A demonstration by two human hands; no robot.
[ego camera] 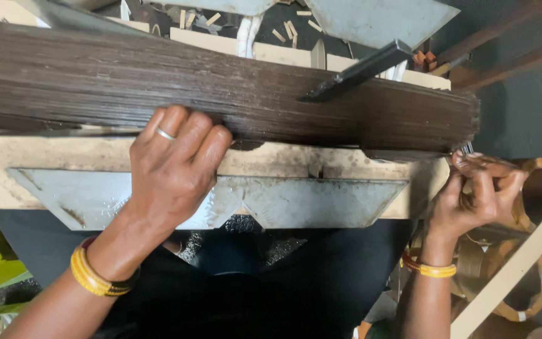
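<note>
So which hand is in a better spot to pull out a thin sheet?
Probably the right hand: its fingertips already pinch at the end of the dark sheet stack. The left hand lies flat on the stack's side, holding it.

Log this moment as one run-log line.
left hand: pressing on stack of dark thin sheets | right hand: pinching at stack's right end | grey metal plate below on wooden bench
</note>
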